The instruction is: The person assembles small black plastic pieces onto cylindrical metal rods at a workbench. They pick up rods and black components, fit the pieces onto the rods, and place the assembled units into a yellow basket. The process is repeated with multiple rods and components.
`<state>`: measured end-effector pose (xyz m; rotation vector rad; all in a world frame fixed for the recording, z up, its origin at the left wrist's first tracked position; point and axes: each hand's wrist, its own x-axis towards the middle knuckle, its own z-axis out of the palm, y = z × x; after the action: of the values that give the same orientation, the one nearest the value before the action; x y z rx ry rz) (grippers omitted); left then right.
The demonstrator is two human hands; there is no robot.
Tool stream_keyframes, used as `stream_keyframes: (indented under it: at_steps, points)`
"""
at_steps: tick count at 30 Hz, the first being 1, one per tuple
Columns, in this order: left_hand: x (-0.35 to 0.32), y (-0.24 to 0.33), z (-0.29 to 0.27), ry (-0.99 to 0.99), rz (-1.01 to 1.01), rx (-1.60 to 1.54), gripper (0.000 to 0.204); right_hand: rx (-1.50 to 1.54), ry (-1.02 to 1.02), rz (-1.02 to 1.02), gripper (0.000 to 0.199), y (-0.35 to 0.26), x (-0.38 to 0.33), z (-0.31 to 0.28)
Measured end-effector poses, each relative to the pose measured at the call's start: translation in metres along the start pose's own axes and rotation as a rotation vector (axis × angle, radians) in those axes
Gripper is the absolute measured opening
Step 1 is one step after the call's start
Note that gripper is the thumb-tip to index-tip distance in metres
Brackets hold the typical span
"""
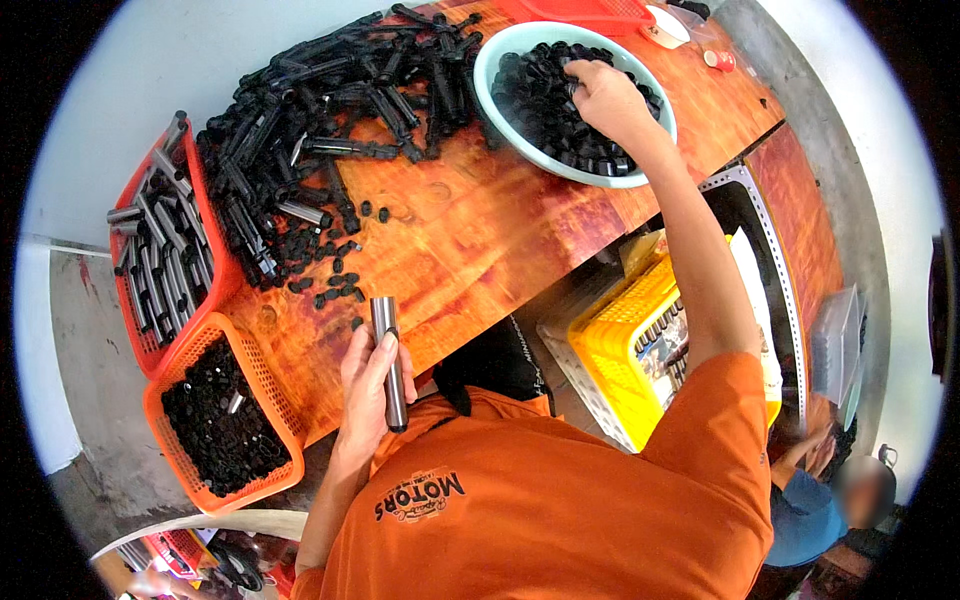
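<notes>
A silver metal tube (392,350) with a black lower end stands nearly upright in my left hand (365,385). The fingers wrap round it just off the table's front edge, the thumb lying along its side. My right hand (605,95) reaches into a pale green bowl (487,95) full of short black cylindrical caps (545,115). Its fingers are pinched together among the caps; whatever lies between them is too small and dark to name. Loose small black plugs (335,285) are scattered on the table beyond my left hand.
A large heap of black tubular parts (350,95) covers the table's far left. A red basket (215,235) holds metal tubes; an orange basket (290,420) holds small black pieces. A yellow crate (600,345) stands below the table's right front edge. Another person (810,515) sits at lower right.
</notes>
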<state>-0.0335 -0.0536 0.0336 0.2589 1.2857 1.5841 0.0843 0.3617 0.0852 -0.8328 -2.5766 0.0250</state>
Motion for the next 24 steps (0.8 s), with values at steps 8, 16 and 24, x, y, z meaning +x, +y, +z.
stream_keyframes:
  at_steps: [8,16,24]
  points:
    - [-0.008,0.021,0.001,-0.036,0.133,-0.026,0.032,0.776,-0.122,-0.344,0.02,-0.18,-0.064,0.003]
    - [-0.019,0.023,-0.016,0.034,0.11,-0.061,0.037,1.065,-0.28,-0.186,0.019,-0.249,-0.098,0.008]
    - [-0.023,0.027,-0.024,-0.068,0.1,-0.054,0.027,0.98,-0.306,-0.302,0.032,-0.257,-0.093,0.005]
